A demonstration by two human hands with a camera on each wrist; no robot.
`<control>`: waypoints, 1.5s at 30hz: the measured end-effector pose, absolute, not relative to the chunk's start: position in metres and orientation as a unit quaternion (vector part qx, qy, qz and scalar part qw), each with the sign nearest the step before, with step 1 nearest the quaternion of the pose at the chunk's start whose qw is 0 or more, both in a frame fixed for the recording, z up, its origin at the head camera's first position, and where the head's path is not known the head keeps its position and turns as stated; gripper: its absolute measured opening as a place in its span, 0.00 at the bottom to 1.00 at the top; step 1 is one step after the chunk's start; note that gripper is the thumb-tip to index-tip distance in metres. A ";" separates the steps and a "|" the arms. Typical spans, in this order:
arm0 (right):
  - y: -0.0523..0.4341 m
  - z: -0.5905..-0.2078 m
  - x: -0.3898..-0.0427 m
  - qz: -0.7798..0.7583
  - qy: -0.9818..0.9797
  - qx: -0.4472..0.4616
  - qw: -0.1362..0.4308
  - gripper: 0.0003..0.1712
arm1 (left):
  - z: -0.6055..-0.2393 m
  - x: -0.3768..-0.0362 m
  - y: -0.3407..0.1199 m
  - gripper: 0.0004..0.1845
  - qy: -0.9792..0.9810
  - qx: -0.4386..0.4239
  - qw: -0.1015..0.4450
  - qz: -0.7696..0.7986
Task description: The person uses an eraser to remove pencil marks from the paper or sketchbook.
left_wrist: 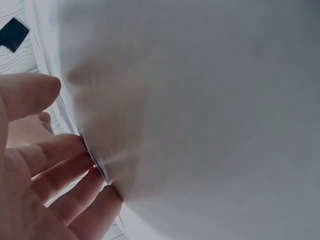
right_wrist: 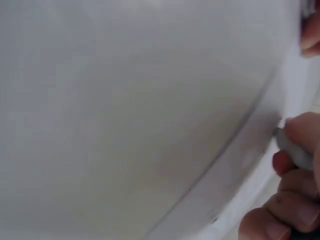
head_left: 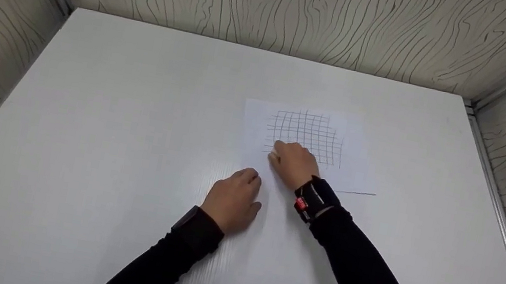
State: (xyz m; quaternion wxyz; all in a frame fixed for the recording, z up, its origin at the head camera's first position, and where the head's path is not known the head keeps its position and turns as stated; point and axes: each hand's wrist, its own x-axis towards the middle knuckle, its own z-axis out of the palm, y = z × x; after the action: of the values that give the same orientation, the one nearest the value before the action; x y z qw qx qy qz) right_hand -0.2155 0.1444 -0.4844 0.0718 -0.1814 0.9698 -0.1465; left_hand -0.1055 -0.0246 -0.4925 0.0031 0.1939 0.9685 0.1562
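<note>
White paper sheet with a pencilled grid (head_left: 308, 136) lies flat mid-counter (head_left: 105, 126). Right hand (head_left: 293, 163), fingers curled, pinches a small grey eraser (right_wrist: 295, 150) at the grid's lower-left corner. Left hand (head_left: 233, 200) rests flat beside the sheet, fingers relaxed. Best to pin the paper and rub in short, light strokes.

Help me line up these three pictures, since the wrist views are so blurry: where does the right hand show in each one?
Head: the right hand lies at centre, on the lower left of the gridded paper, fingers curled.
Left wrist: not in it.
Right wrist: its fingertips show at the right edge, pinching a small grey thing I cannot identify.
Shared landmark: the white table, which fills both wrist views.
</note>
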 end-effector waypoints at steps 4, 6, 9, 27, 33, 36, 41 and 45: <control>0.154 -0.486 -0.220 -0.132 0.979 -0.149 0.038 0.17 | -0.493 -0.107 -0.023 0.23 0.969 0.191 0.006 0.159; 0.162 -0.487 -0.222 -0.122 0.983 -0.136 0.024 0.16 | -0.494 -0.107 -0.021 0.23 0.969 0.188 0.011 0.157; 0.169 -0.487 -0.220 -0.123 0.984 -0.131 0.023 0.16 | -0.496 -0.105 -0.020 0.22 0.970 0.186 0.017 0.154; 0.165 -0.480 -0.206 -0.136 0.980 -0.116 0.083 0.19 | -0.493 -0.114 -0.002 0.29 0.969 0.215 0.020 0.122; 0.177 -0.482 -0.206 -0.136 0.981 -0.095 0.104 0.20 | -0.491 -0.108 -0.008 0.24 0.973 0.212 0.024 0.091; 0.177 -0.480 -0.204 -0.140 0.980 -0.092 0.106 0.20 | -0.489 -0.108 -0.008 0.23 0.972 0.207 0.022 0.107; 0.155 -0.479 -0.198 -0.146 0.977 -0.132 0.080 0.19 | -0.491 -0.109 -0.009 0.21 0.964 0.203 0.025 0.172; 0.143 -0.482 -0.195 -0.143 0.971 -0.176 0.081 0.18 | -0.492 -0.109 -0.011 0.21 0.960 0.215 0.016 0.181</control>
State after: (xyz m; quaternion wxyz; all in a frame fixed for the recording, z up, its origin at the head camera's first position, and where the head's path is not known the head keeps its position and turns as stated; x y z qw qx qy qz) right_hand -0.1953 0.1430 -0.4817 0.0808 -0.1759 0.9706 -0.1429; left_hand -0.1086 -0.0113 -0.4923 0.0159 0.2153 0.9595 0.1808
